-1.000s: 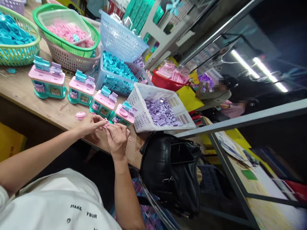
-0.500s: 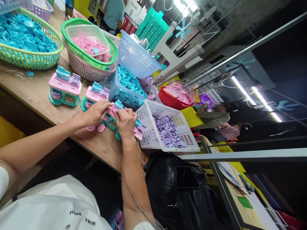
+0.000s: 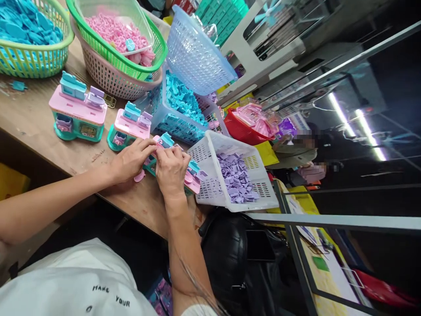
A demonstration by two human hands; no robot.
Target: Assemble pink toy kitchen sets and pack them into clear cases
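Observation:
A row of small toy kitchens stands along the table, each with a pink top, teal body and blue and lilac parts. My left hand (image 3: 131, 161) and my right hand (image 3: 171, 169) meet over one toy kitchen (image 3: 150, 167), fingers bent and closed on its pink top. What lies between the fingertips is hidden. Left of my hands stand a nearer toy kitchen (image 3: 130, 123) and a larger-looking toy kitchen (image 3: 79, 109). Just right of my right hand is another toy kitchen (image 3: 193, 177), partly covered. A loose pink disc (image 3: 140, 176) lies below my left hand.
A white basket (image 3: 210, 175) of lilac pieces is at the right. Behind stand a blue basket (image 3: 200, 52), a crate (image 3: 177, 125) of blue parts, a green basket (image 3: 115, 57) with pink parts and a yellow-green basket (image 3: 33, 57). A black bag (image 3: 226, 254) sits by the table edge.
My view has moved closer to the table and shifted. My fingers have come closer together over the toy kitchen; the pink piece seen between them before is now mostly covered.

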